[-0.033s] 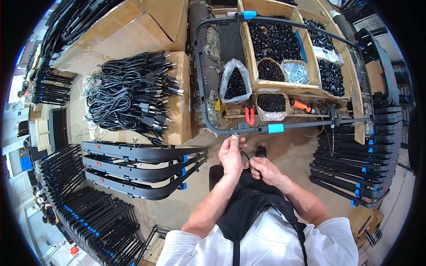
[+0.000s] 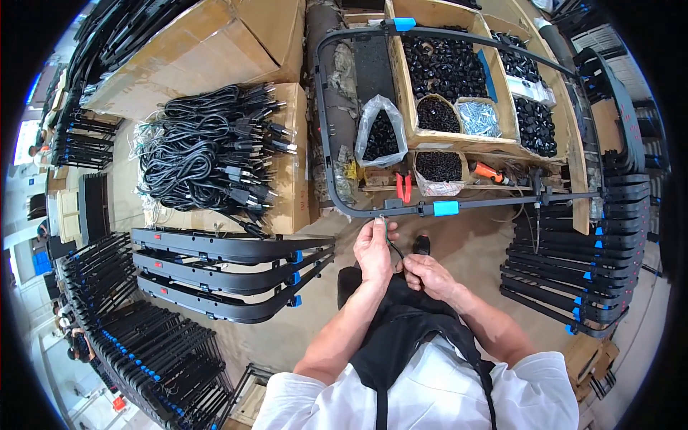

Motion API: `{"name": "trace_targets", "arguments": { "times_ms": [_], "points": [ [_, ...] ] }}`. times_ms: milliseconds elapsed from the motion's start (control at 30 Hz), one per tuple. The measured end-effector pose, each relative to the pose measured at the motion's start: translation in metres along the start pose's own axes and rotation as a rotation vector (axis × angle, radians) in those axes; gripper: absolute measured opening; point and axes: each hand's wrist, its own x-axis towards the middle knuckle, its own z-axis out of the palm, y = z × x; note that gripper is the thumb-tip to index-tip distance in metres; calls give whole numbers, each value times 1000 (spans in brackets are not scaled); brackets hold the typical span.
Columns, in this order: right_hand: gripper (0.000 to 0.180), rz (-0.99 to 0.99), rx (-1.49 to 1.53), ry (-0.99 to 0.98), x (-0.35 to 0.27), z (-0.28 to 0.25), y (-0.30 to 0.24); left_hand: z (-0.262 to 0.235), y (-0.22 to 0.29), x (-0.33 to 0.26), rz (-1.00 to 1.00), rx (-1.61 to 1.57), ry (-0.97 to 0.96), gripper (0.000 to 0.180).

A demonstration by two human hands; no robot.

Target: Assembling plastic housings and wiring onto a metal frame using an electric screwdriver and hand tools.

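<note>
A black, rounded frame (image 2: pixel 502 203) with blue tape (image 2: pixel 446 208) lies across the bench in front of me. Just below its near bar, my left hand (image 2: pixel 373 251) is closed around one end of a thin dark cord (image 2: pixel 396 249), fingertips by the bar. The cord curves down to my right hand (image 2: pixel 428 275), which pinches it a little lower and to the right. What the fingers cover of the cord cannot be seen. Red-handled pliers (image 2: pixel 403 188) lie just behind the near bar.
Black power cords (image 2: pixel 208 158) are heaped on a carton (image 2: pixel 292 172) at the left. A wooden box (image 2: pixel 459 140) holds black parts and silver screws (image 2: pixel 479 118). Beside it are a plastic bag (image 2: pixel 365 147) and an orange power driver (image 2: pixel 487 172). Stacked frames (image 2: pixel 215 279) stand on both sides.
</note>
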Motion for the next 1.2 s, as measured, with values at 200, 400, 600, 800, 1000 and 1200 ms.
{"name": "trace_targets", "arguments": {
  "times_ms": [200,400,600,800,1000,1200],
  "points": [
    [31,-20,-48,-51,5,-3,1,-1,6,-1,92,181,35,24],
    [34,-20,-98,-66,4,-7,0,-13,14,10,74,407,-18,22],
    [37,-26,-183,-108,2,-9,-12,-11,12,6,61,315,-33,21],
    [37,-28,-180,-134,5,-12,-13,-10,12,7,104,295,-28,21],
    [38,-6,-195,-137,9,-14,-16,-13,-3,8,142,352,58,22],
    [38,10,-185,-124,6,-17,-19,-8,1,4,121,298,43,23]
  ]
}}
